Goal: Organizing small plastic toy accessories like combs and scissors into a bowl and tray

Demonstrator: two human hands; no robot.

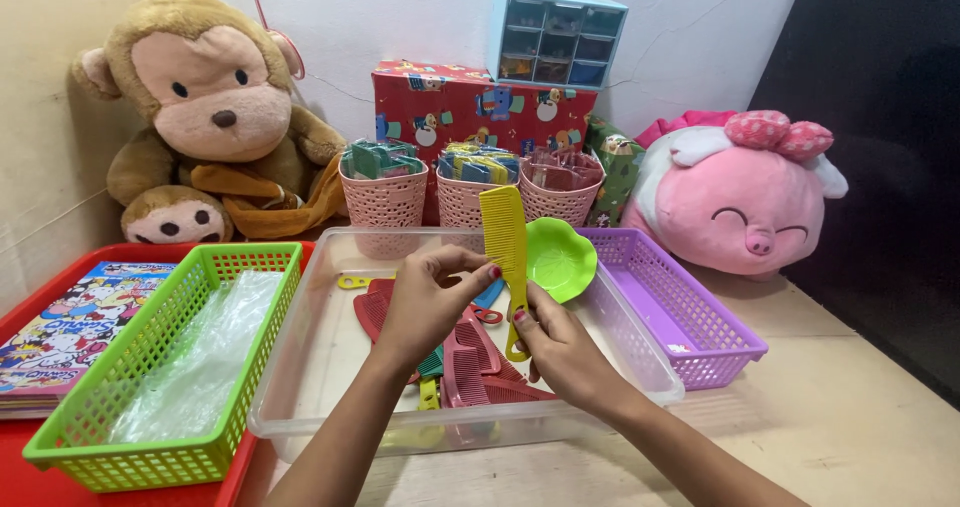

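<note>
A yellow comb (pixel 506 257) is held upright above the clear tub (pixel 300 367), pinched near its teeth by the left hand (pixel 425 302) and at its handle by the right hand (pixel 560 352). With so light a pinch, it could slip onto the combs (pixel 470 362) in the tub or knock the green bowl (pixel 560 257) just beside it.

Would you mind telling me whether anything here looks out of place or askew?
The green flower-shaped dish sits tilted on the clear tub's rim. Otherwise nothing stands out: both hands, left hand and right hand, hold the yellow comb upright.
</note>
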